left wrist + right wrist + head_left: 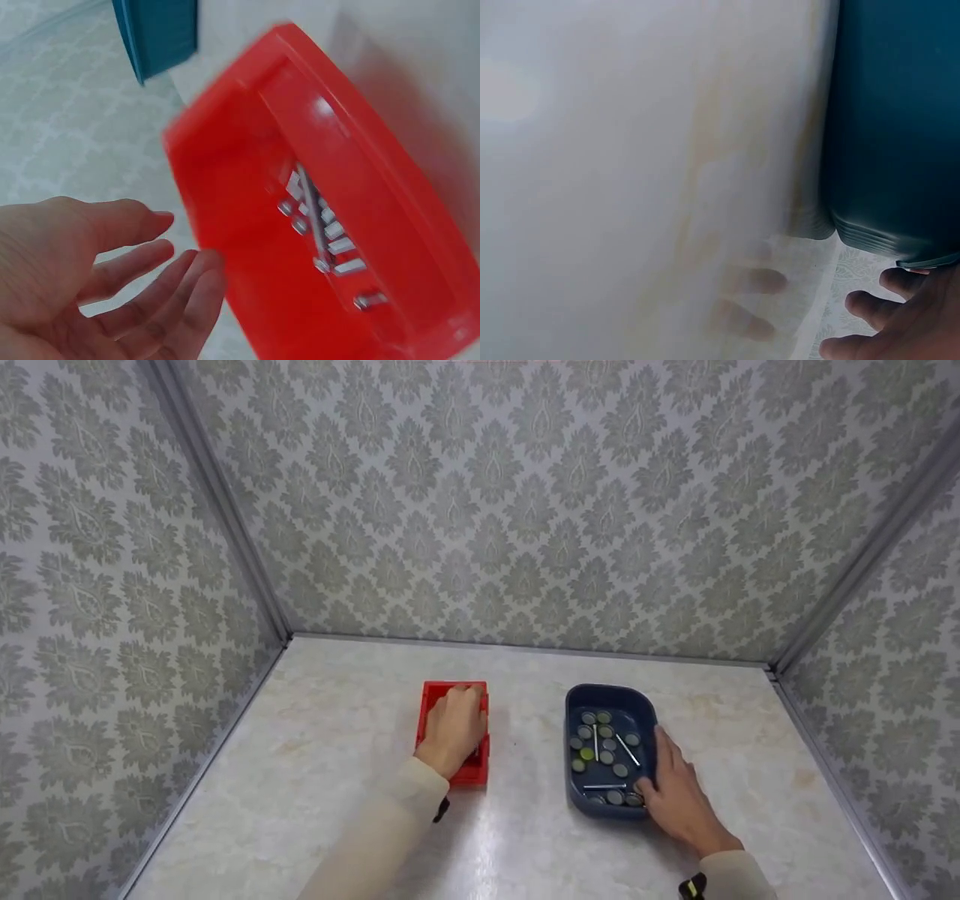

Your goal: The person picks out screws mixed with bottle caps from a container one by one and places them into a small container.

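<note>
My left hand (456, 727) reaches down into a red bin (471, 776) on the table. In the left wrist view its fingers (169, 300) bend loosely by the bin's edge, the thumb is apart, and nothing shows between them. A long bolt (313, 217) and shorter metal pieces lie in the red bin. At the right, a dark blue bin (611, 695) holds several small round caps (606, 757) and long metal bolts (628, 750). My right hand (682, 795) holds its near right rim, thumb over the inside and fingers along the outer wall.
The pale marbled table (337, 720) extends around both bins, with a gap of tabletop between them. Patterned walls (487, 510) enclose it at the back and on both sides.
</note>
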Demonstrator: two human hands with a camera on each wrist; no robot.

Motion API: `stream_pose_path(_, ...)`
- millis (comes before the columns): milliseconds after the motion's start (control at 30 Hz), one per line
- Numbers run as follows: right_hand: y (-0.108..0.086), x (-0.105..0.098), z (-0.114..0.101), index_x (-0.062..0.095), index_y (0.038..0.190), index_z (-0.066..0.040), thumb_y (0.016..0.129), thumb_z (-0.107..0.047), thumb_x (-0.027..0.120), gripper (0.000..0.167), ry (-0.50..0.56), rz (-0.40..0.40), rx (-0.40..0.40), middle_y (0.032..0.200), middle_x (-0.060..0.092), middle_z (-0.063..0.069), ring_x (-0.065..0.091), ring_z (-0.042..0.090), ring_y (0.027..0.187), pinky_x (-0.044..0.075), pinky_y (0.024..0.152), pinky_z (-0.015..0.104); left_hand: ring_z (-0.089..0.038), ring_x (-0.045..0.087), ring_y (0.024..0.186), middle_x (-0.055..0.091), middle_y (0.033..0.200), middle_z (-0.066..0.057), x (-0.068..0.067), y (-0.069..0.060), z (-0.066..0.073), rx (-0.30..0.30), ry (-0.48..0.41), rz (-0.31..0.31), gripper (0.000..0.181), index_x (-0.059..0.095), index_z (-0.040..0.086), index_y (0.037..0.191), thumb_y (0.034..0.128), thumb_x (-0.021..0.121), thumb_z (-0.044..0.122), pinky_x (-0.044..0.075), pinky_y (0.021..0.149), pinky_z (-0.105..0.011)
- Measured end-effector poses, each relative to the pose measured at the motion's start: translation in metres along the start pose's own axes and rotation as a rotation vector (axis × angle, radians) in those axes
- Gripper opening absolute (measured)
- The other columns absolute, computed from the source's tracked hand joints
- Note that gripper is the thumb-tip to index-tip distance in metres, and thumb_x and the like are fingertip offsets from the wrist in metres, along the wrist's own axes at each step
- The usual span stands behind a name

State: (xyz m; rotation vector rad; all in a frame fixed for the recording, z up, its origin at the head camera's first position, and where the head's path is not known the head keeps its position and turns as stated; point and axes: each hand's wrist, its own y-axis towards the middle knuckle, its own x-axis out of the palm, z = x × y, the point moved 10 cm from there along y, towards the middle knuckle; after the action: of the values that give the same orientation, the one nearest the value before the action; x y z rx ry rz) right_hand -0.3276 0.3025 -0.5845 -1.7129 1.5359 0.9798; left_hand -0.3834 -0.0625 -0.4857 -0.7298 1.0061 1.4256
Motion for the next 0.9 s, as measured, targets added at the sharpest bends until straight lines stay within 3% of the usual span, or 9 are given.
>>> stream_pose_path(167, -0.001, 0.002, 0.002, -0.003, 0.186, -0.002, 0.115, -0.019, 0.060, 0.096, 0.003, -0.016, 0.022, 0.192, 0.010, 0.033, 0.025, 0.062, 0.174, 0.018, 0.141, 0.080, -0.026, 0.084, 0.103, 0.083, 0.132, -0.014, 0.003, -0.010, 0.039, 0.129, -0.033, 0.043, 0.030, 0.083, 0.011, 0.137, 0.1082, 0.084, 0.019, 0.074, 0.093, -0.043)
stream_pose_path(467, -0.002, 0.001, 0.001, 0.003, 0.185, 0.002, 0.114, -0.016, 0.061, 0.094, -0.002, 0.016, -0.002, 0.191, 0.011, 0.037, 0.019, 0.061, 0.176, 0.018, 0.142, 0.079, -0.025, 0.081, 0.101, 0.083, 0.119, -0.010, 0.025, -0.029, 0.104, 0.381, 0.017, 0.078, 0.022, 0.087, 0.014, 0.128, 0.1065, 0.084, 0.019, 0.072, 0.085, -0.038)
stream_pose_path(733, 0.003, 0.001, 0.001, -0.001, 0.185, 0.000, 0.114, -0.018, 0.059, 0.095, 0.008, 0.001, 0.001, 0.192, 0.007, 0.037, 0.012, 0.061, 0.178, 0.012, 0.142, 0.080, -0.022, 0.078, 0.100, 0.083, 0.117, -0.006, 0.060, -0.035, 0.145, 0.506, 0.048, -0.022, 0.027, 0.086, 0.014, 0.130, 0.1046, 0.088, 0.021, 0.068, 0.089, -0.036)
stream_pose_path(900, 0.004, 0.001, 0.001, 0.001, 0.185, 0.001, 0.115, -0.019, 0.060, 0.094, -0.016, -0.002, -0.008, 0.191, 0.010, 0.038, 0.014, 0.062, 0.177, 0.013, 0.140, 0.084, -0.021, 0.080, 0.105, 0.085, 0.122, 0.000, 0.083, -0.039, 0.168, 0.569, 0.160, -0.040, 0.026, 0.087, 0.022, 0.130, 0.1048, 0.087, 0.027, 0.068, 0.090, -0.038)
